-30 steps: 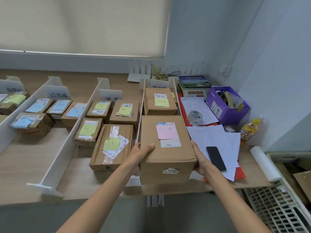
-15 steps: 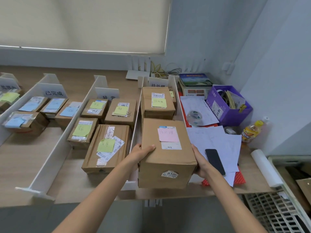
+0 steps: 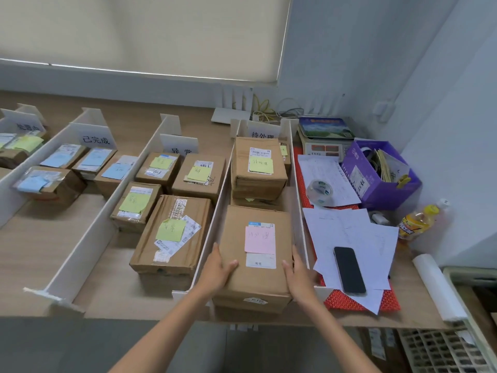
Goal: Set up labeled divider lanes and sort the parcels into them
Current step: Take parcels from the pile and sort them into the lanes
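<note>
Boxy cardboard parcel [image 3: 234,238] gripped by left hand [image 3: 218,269], right hand [image 3: 298,274]; pink note [image 3: 259,240].

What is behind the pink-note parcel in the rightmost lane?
Behind the pink-note parcel stands a taller stack of parcels topped with a yellow note, then the lane label. A low parcel between them shows only an edge; the stack's count is hidden.

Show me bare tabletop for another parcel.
Bare wood at the near end of the blue-noted lane, between white dividers; a smaller patch left of the large green-noted cardboard box. The rightmost lane and paper-strewn right end are crowded.
</note>
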Demonstrator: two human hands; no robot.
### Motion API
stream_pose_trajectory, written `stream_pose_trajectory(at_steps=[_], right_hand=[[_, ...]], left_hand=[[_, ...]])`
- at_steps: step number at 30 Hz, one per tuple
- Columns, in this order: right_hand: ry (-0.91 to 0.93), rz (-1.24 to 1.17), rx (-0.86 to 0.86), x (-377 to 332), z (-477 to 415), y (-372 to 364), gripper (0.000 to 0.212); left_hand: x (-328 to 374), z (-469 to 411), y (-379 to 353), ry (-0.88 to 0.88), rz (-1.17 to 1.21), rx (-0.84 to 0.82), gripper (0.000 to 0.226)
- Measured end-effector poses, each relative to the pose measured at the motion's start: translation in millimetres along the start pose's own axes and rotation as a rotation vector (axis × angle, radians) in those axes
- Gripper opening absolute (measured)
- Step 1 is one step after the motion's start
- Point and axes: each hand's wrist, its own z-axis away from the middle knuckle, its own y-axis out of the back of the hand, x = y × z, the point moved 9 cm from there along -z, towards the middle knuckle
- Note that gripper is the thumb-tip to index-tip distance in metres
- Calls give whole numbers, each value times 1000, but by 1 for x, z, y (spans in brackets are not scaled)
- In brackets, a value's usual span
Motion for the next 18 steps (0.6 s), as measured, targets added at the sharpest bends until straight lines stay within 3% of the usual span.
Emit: stream_pose_trajectory(at_steps=[3,6,11,18], right_hand=[[93,233,113,-12,2,9,58],[176,374,168,-32,6,6,52],[390,391,77,-92,15,-43,38],[640,451,-126,-189,59,-178,29]], left_hand=[[6,8,2,-64,-51,41,75],[10,17,26,-162,-72,104,64],[5,37,115,-270,-83,285,42],[-68,115,294,-234,-45,605,21]])
